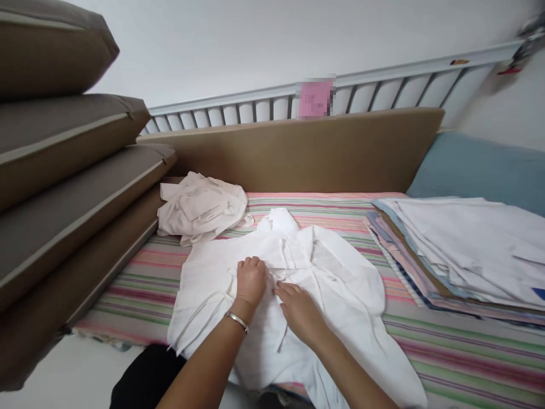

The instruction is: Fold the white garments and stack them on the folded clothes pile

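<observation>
A white garment (pixel 340 284) lies spread on the striped bed sheet (pixel 447 346) in front of me. My left hand (pixel 251 279), with a silver bracelet at the wrist, rests on the middle of the garment with its fingers curled into the cloth near a thin white tie. My right hand (pixel 298 307) lies just beside it on the same cloth, fingers together and bent, pinching the fabric. The two hands almost touch.
A crumpled cream garment (pixel 200 207) lies at the back left. A stack of folded clothes (pixel 460 250) sits at the right. Brown cushions (pixel 63 170) are piled at the left. A brown padded board (pixel 298 150) and white railing (pixel 383 91) run behind.
</observation>
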Demonstrator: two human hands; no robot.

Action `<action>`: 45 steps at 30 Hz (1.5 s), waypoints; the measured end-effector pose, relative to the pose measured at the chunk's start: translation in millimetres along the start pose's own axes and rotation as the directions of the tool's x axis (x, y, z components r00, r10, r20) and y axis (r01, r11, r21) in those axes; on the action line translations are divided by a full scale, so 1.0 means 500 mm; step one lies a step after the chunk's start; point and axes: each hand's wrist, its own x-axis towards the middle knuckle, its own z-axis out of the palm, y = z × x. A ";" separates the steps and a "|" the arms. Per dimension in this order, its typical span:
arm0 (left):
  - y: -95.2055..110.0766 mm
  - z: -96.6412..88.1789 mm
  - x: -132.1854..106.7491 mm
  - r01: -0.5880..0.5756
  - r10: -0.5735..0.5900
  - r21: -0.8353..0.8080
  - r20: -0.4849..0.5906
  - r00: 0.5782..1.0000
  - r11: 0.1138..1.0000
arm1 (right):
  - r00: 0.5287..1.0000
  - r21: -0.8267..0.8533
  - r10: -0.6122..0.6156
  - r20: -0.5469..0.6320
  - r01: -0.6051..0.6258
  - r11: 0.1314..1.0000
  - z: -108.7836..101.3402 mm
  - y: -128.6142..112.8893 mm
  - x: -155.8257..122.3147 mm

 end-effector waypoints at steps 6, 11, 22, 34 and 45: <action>-0.009 -0.017 -0.048 -0.133 0.132 -0.040 -0.025 0.991 0.990 | 0.996 0.166 -0.027 -0.083 0.040 0.985 -0.017 0.006 0.003; -0.020 0.001 -0.048 -0.114 0.117 -0.112 0.019 0.993 0.987 | 0.915 0.322 0.306 -0.263 -0.215 0.922 -0.056 0.076 0.014; -0.024 0.016 -0.045 -0.049 0.073 -0.301 0.069 0.995 0.953 | 0.819 -0.027 0.530 -0.221 -0.548 0.836 -0.131 0.138 0.100; -0.013 0.022 -0.058 -0.047 0.083 -0.262 0.126 0.989 0.964 | 0.825 -0.173 0.545 -0.149 -0.565 0.807 -0.138 0.139 0.098; -0.108 -0.005 -0.187 -0.126 0.088 -0.302 -0.136 0.987 0.945 | 0.978 -0.300 -0.115 -0.174 0.059 0.952 -0.045 0.013 0.072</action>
